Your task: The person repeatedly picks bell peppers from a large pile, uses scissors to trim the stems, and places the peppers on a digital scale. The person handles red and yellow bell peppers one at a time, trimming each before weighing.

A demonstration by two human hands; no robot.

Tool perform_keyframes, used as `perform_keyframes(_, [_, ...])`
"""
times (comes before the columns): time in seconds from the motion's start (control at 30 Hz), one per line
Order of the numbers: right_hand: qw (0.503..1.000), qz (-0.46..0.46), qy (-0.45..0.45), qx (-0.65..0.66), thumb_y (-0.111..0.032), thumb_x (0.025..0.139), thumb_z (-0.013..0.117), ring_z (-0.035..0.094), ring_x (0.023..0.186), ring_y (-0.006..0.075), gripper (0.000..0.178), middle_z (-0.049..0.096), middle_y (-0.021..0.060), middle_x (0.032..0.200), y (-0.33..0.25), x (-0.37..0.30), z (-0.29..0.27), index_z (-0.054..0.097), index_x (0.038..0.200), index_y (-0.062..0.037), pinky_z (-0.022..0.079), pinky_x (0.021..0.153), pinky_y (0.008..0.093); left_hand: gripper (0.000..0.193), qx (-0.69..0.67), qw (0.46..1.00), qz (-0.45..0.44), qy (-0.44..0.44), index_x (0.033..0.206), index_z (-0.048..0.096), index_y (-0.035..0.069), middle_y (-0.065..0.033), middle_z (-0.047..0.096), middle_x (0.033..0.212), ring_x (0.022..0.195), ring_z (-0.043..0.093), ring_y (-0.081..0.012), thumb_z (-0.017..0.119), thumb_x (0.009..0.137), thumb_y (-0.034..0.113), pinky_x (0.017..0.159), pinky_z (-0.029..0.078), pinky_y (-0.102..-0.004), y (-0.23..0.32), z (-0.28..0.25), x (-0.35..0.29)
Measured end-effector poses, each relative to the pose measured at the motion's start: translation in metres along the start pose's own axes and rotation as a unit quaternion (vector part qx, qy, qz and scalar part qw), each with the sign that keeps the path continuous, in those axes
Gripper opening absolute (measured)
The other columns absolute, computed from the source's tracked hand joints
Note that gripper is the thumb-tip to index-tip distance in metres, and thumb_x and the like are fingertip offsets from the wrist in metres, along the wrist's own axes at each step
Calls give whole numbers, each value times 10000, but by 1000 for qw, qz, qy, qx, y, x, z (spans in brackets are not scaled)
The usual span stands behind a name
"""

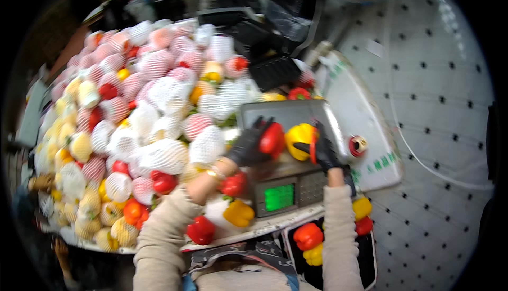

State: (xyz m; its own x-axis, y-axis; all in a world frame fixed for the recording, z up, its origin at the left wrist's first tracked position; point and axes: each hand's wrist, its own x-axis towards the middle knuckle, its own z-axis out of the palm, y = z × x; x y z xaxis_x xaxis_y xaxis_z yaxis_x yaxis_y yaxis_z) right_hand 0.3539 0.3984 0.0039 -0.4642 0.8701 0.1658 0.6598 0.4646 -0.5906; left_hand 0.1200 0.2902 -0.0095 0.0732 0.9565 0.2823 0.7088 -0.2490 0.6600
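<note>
My left hand, in a black glove, grips a red bell pepper from its left side, over the metal platform of a weighing scale. On the same platform a yellow bell pepper is held by my right hand, also gloved in black, its thumb across the pepper's front. A narrow orange-red strip shows along that hand; I cannot tell what it is. The scale's green display is lit on the near side. Below my left wrist lie a red pepper and another yellow pepper.
Many net-wrapped peppers heap up on the left. Black trays stand behind the scale. A white foam board with a tape roll is at right. More peppers sit in a black-lined crate near me. A person's hand shows far left.
</note>
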Motion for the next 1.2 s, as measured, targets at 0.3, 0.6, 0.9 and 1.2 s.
perform_keyframes(0.3, [995,37,64,62,-165,570,829,516,1013,267,822,514,143,1110,7,-15,-6,354,1226,-20,420,867,365,532,-179,983,16,38,1267,422,83,-194,454,1245,1045,521,-344,624,792,212,867,432,-400,83,-36,-135])
perform_keyframes(0.6, [960,-152,-136,191,-313,591,799,465,1077,268,917,455,157,1169,-146,-124,23,288,1282,5,375,923,366,173,-300,885,-332,130,981,630,34,-88,658,911,813,621,-147,573,828,90,755,491,-291,75,-53,-310])
perform_keyframes(0.9, [965,-233,-100,59,-282,508,838,484,1005,331,898,500,186,1067,-166,-171,144,381,1214,34,382,881,405,129,-180,842,-323,393,908,649,35,-101,651,836,746,620,-185,592,792,42,686,481,-296,59,-89,-378])
perform_keyframes(1.2, [977,-180,-44,102,-170,615,797,489,982,282,739,509,153,1063,-162,-172,141,416,1224,3,387,850,368,704,371,725,-387,432,1248,401,56,-181,379,1299,1176,371,-351,712,619,114,989,313,-412,-47,-203,-457])
